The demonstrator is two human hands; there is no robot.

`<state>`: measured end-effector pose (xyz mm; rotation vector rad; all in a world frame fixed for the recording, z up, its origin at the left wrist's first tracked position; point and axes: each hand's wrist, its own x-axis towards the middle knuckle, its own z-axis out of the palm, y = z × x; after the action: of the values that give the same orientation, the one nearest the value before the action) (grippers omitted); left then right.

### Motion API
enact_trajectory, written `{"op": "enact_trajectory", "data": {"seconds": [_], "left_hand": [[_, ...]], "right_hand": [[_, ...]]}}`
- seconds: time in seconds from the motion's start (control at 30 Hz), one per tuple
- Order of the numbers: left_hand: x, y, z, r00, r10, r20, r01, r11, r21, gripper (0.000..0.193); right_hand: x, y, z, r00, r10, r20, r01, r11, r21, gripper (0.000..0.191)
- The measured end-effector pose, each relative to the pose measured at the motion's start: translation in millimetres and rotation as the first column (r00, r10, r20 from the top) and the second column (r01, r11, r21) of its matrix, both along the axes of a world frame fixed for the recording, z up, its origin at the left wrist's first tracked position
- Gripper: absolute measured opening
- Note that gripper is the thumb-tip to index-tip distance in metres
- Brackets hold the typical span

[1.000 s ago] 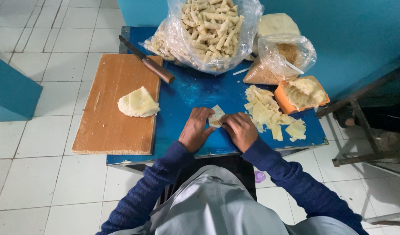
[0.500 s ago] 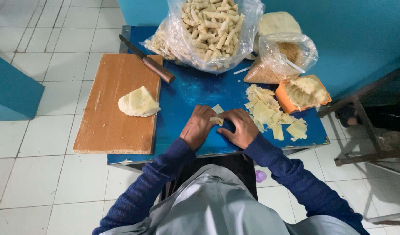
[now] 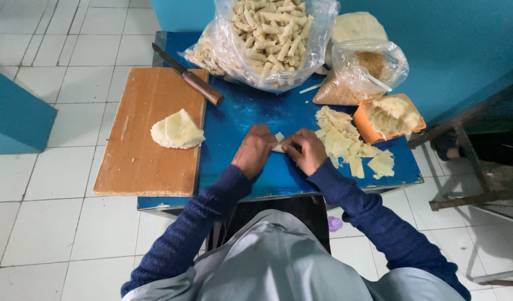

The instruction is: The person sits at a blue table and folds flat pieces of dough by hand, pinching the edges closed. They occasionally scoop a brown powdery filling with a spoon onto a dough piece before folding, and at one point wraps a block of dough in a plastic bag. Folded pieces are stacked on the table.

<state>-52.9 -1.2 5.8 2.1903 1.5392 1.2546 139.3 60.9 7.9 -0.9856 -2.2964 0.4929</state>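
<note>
Head view: left hand (image 3: 255, 150) and right hand (image 3: 305, 149) pinch a pastry wrapper (image 3: 278, 141) flat for rolling near the desk's (image 3: 251, 111) front edge.

the person wears a dark navy knitted top with long sleeves, the left sleeve (image 3: 195, 223) and the right sleeve (image 3: 373, 223) both of a loose, slightly speckled weave that runs down to the wrists. over the chest and lap lies a smooth pale grey-blue cloth (image 3: 278, 262), draped in soft folds with a raised seam down its middle. the left hand (image 3: 255, 149) and right hand (image 3: 305, 149) are bare, with no gloves, rings or watch in view.
</note>
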Motion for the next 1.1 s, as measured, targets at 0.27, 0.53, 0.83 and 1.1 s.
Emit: {"op": "enact_trajectory", "data": {"seconds": [0.27,0.53,0.83,1.1], "left_hand": [[-0.3,2.4,4.2,0.992,0.001,0.130,0.024,0.982,-0.185,0.002],[-1.1,0.0,3.3,0.993,-0.071,0.090,0.084,0.986,-0.143,0.013],[-6.7,4.4,10.1,0.986,-0.100,0.130,0.123,0.975,-0.183,0.016],[-5.1,14.4,1.9,0.992,-0.088,0.090,0.093,0.994,-0.050,0.004]], "right_hand": [[-2.0,-12.0,8.5,0.994,0.101,-0.034,-0.095,0.984,0.153,0.009],[-0.1,-14.1,11.2,0.990,0.138,0.017,-0.137,0.958,0.252,0.012],[-1.8,-13.7,7.7,0.990,0.139,-0.009,-0.128,0.934,0.334,0.013],[-1.7,-20.0,1.9,0.996,0.017,0.089,-0.059,0.870,0.490,0.020]]}}
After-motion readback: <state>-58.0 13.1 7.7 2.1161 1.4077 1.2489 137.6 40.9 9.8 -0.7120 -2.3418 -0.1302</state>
